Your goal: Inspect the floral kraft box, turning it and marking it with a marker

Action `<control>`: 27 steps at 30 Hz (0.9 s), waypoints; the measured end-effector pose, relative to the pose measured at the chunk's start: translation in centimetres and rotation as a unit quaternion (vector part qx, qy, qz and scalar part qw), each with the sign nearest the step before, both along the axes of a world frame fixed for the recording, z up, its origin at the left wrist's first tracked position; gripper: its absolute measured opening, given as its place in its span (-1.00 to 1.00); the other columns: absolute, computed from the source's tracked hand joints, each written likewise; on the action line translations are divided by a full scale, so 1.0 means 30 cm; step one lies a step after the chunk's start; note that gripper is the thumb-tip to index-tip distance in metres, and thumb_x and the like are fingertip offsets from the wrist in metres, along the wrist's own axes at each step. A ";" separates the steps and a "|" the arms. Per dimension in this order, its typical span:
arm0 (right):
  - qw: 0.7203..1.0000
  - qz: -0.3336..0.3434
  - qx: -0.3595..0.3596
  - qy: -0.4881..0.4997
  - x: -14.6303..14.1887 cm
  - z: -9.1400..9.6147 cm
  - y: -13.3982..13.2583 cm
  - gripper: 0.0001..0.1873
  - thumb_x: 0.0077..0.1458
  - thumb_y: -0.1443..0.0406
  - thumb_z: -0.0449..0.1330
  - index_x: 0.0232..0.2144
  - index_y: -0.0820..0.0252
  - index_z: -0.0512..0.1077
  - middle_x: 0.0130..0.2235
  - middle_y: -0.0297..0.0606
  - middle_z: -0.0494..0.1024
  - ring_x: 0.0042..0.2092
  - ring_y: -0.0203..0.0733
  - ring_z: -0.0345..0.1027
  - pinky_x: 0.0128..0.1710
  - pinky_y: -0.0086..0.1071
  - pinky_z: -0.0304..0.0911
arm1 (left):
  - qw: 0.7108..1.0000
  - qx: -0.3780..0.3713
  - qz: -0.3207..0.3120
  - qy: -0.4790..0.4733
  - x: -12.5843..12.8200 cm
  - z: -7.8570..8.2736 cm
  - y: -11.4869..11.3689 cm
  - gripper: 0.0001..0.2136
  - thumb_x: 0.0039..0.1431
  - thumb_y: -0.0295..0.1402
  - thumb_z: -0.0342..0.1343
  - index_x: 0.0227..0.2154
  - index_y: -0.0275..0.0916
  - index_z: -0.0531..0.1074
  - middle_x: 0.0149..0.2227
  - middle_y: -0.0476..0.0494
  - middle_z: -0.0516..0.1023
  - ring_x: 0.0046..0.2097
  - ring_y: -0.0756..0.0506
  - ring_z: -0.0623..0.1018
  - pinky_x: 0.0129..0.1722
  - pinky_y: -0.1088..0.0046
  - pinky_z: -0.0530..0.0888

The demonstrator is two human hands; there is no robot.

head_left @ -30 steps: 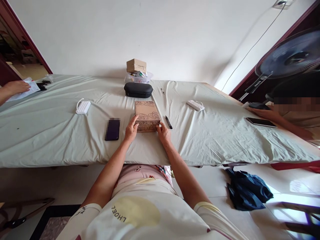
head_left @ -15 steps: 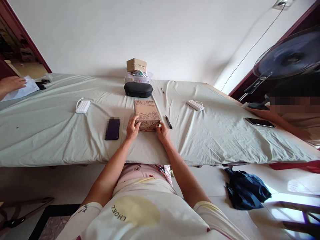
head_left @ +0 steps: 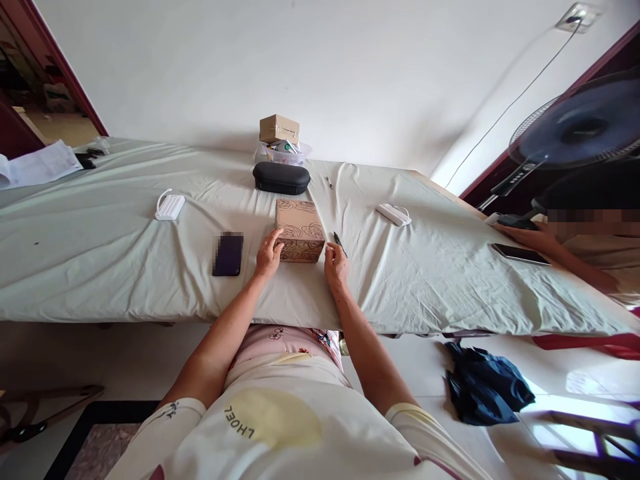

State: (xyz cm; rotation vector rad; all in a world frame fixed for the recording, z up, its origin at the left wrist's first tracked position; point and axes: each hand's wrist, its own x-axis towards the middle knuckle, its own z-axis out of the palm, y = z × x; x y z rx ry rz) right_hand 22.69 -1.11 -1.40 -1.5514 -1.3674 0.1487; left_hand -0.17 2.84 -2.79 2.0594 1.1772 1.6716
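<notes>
A brown cardboard box [head_left: 300, 230] with dark scribbled swirls on its top and near side sits on the cloth in front of me. My left hand [head_left: 269, 253] grips its near left corner, fingers along the left edge and thumb at the near face. Just off the box's right side is my right hand [head_left: 336, 263], fingers loosely bent and apart from the box. It is beside a black marker [head_left: 338, 239], whose lower part it partly covers; the marker appears to lie on the cloth.
Around the box lie a dark phone [head_left: 229, 255], white power banks [head_left: 170, 207] and a black zip case [head_left: 282, 178]. Behind stands a plastic tub [head_left: 285, 157] topped by a small carton [head_left: 279, 128]. Another person's arm [head_left: 565, 250] is at the right, near a fan [head_left: 583, 130].
My right hand has let go of the box and moved right to the marker. The left hand stays on the box. Another person's hand at the far left has left the view.
</notes>
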 end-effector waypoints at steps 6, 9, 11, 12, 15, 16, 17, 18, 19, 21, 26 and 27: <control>0.997 -0.063 0.021 -0.042 0.053 -0.001 0.007 -0.58 0.22 0.19 0.01 0.03 0.16 0.48 -0.08 -0.06 0.57 -0.01 -0.03 0.42 0.07 -0.11 0.29 | 1.000 -0.013 0.000 -0.020 0.013 -0.006 0.004 -0.63 0.45 -0.20 -0.06 0.23 -0.10 0.35 0.25 -0.24 0.50 0.30 -0.18 0.46 0.36 0.12 0.36; 0.989 -0.101 -0.026 -0.101 0.081 0.002 0.004 -0.52 0.15 0.23 0.10 0.11 0.09 0.49 0.12 -0.02 0.49 0.14 0.07 0.31 0.16 0.02 0.22 | 1.000 -0.009 -0.027 -0.006 0.009 -0.012 -0.001 -0.56 0.39 -0.27 0.02 0.29 -0.11 0.28 0.30 -0.26 0.43 0.35 -0.18 0.41 0.39 0.13 0.32; 0.980 -0.117 -0.091 -0.133 0.095 0.008 0.003 -0.52 0.12 0.23 0.16 0.11 0.05 0.52 0.16 -0.01 0.44 0.20 0.14 0.24 0.19 0.09 0.18 | 0.999 -0.016 -0.045 0.002 0.005 -0.014 -0.005 -0.45 0.30 -0.34 0.11 0.33 -0.12 0.22 0.35 -0.28 0.37 0.38 -0.21 0.37 0.41 0.09 0.28; 0.974 -0.118 -0.127 -0.143 0.100 0.012 0.002 -0.53 0.12 0.23 0.18 0.09 0.05 0.54 0.15 0.01 0.44 0.21 0.16 0.22 0.19 0.11 0.17 | 0.999 -0.021 -0.049 0.004 0.003 -0.015 -0.006 -0.40 0.25 -0.38 0.15 0.35 -0.12 0.20 0.37 -0.29 0.34 0.39 -0.22 0.35 0.42 0.07 0.27; 0.960 -0.109 -0.202 -0.159 0.104 0.022 0.001 -0.62 0.16 0.23 0.17 0.00 0.10 0.60 0.04 0.05 0.45 0.19 0.18 0.26 0.21 0.12 0.14 | 0.998 -0.035 -0.052 0.006 -0.002 -0.015 -0.005 -0.30 0.16 -0.50 0.18 0.37 -0.12 0.16 0.39 -0.29 0.31 0.41 -0.24 0.32 0.45 0.05 0.23; 0.959 -0.107 -0.207 -0.160 0.102 0.023 0.000 -0.63 0.18 0.23 0.17 -0.02 0.12 0.60 0.02 0.05 0.45 0.17 0.18 0.27 0.21 0.11 0.13 | 0.998 -0.038 -0.054 0.009 -0.003 -0.016 -0.003 -0.27 0.14 -0.52 0.19 0.37 -0.12 0.15 0.39 -0.28 0.30 0.42 -0.24 0.31 0.46 0.06 0.22; 0.960 -0.106 -0.207 -0.159 0.100 0.023 -0.002 -0.64 0.18 0.23 0.16 -0.03 0.15 0.61 0.00 0.06 0.45 0.15 0.17 0.29 0.20 0.10 0.13 | 0.998 -0.041 -0.056 0.011 -0.004 -0.016 -0.001 -0.26 0.13 -0.53 0.20 0.37 -0.12 0.14 0.39 -0.28 0.29 0.42 -0.24 0.30 0.46 0.05 0.20; 0.961 -0.106 -0.203 -0.155 0.097 0.022 -0.005 -0.64 0.17 0.24 0.16 -0.04 0.17 0.60 0.00 0.06 0.46 0.13 0.17 0.29 0.20 0.10 0.12 | 0.997 -0.044 -0.058 0.011 -0.005 -0.017 0.001 -0.25 0.12 -0.53 0.21 0.38 -0.11 0.14 0.40 -0.27 0.28 0.43 -0.25 0.28 0.47 0.05 0.19; 0.964 -0.107 -0.196 -0.146 0.094 0.021 -0.008 -0.64 0.16 0.24 0.16 -0.03 0.18 0.59 -0.01 0.05 0.46 0.11 0.16 0.30 0.19 0.09 0.12 | 0.997 -0.049 -0.059 0.009 -0.006 -0.018 0.003 -0.24 0.12 -0.52 0.22 0.38 -0.10 0.13 0.41 -0.26 0.26 0.44 -0.26 0.26 0.47 0.04 0.18; 0.973 -0.108 -0.167 -0.114 0.090 0.022 -0.016 -0.60 0.12 0.26 0.17 0.00 0.19 0.54 -0.03 0.01 0.47 0.08 0.12 0.32 0.18 0.05 0.13 | 0.996 -0.058 -0.062 0.004 -0.006 -0.020 0.003 -0.23 0.14 -0.50 0.23 0.39 -0.08 0.11 0.43 -0.26 0.23 0.45 -0.28 0.23 0.48 0.02 0.16; 0.993 -0.110 0.049 -0.002 0.076 0.061 -0.043 -0.67 0.28 0.16 0.02 0.00 0.18 0.34 -0.10 -0.11 0.42 -0.04 -0.04 0.36 0.08 -0.10 0.27 | 0.995 -0.068 -0.078 -0.013 0.001 -0.023 -0.007 -0.21 0.16 -0.48 0.24 0.42 -0.08 0.09 0.44 -0.25 0.20 0.43 -0.30 0.27 0.46 0.02 0.20; 0.988 -0.120 0.094 0.006 0.067 0.069 -0.054 -0.68 0.32 0.12 -0.01 -0.03 0.16 0.32 -0.12 -0.11 0.40 -0.06 -0.05 0.35 0.05 -0.12 0.30 | 0.994 -0.070 -0.081 -0.018 0.002 -0.023 -0.008 -0.21 0.15 -0.47 0.24 0.42 -0.08 0.09 0.44 -0.25 0.21 0.43 -0.30 0.27 0.46 0.01 0.21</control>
